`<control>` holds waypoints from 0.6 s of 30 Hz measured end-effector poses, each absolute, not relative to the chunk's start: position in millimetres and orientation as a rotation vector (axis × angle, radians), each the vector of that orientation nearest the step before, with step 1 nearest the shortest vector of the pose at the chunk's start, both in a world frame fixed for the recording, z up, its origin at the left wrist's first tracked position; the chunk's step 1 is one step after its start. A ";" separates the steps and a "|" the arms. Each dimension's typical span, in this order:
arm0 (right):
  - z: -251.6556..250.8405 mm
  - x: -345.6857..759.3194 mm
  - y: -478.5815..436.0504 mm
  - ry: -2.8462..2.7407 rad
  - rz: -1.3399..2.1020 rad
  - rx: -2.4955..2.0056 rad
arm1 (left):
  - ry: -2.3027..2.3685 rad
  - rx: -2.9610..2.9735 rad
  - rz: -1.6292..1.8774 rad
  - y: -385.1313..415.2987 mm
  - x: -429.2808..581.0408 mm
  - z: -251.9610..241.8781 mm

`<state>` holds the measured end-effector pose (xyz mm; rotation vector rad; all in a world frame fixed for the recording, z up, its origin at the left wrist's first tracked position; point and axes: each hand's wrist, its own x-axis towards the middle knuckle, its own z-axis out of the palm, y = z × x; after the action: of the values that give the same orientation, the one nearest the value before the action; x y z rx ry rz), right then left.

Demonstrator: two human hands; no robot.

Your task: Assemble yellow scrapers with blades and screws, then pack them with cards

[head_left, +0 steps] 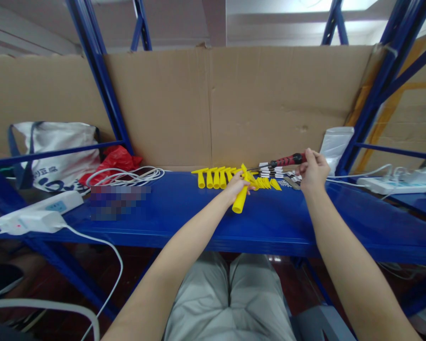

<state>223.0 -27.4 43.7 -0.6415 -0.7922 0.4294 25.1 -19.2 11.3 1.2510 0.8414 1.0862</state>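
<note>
My left hand (237, 187) is closed around a yellow plastic T-shaped handle (239, 202), its round grip end pointing toward me. My right hand (314, 169) pinches the rear end of a screwdriver (287, 161) with a red and black grip. The screwdriver's shaft points left, and its tip meets the head of the yellow handle; the exact contact is too small to make out. Left of my left hand, several similar yellow handles (209, 180) stand in a row against the cardboard. Several small flat yellow pieces (266, 183) lie fanned out between my hands.
White and black strips (275, 171) are stacked behind the screwdriver. A silvery pouch (336, 147) leans at the right post. Power strips (394, 184) and cables (138, 174) lie at both sides. A red bag (119, 161) and a white tote (62, 151) sit left on the blue shelf (184, 222).
</note>
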 end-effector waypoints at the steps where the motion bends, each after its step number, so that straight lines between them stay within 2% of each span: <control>1: 44.6 222.5 -28.9 -0.798 0.471 -0.645 | 0.864 1.270 1.116 -18.8 25.1 10.6; 10: 47.3 216.2 -33.0 -0.873 0.724 -0.621 | 0.928 1.391 1.443 -17.6 20.5 11.7; 18: 43.9 217.1 -31.1 -0.811 0.741 -0.689 | 0.915 1.353 1.405 -13.7 17.5 14.5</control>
<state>217.1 -31.1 43.9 -0.6894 -0.8114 0.7410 17.5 -13.7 14.5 1.3533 0.9148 1.4048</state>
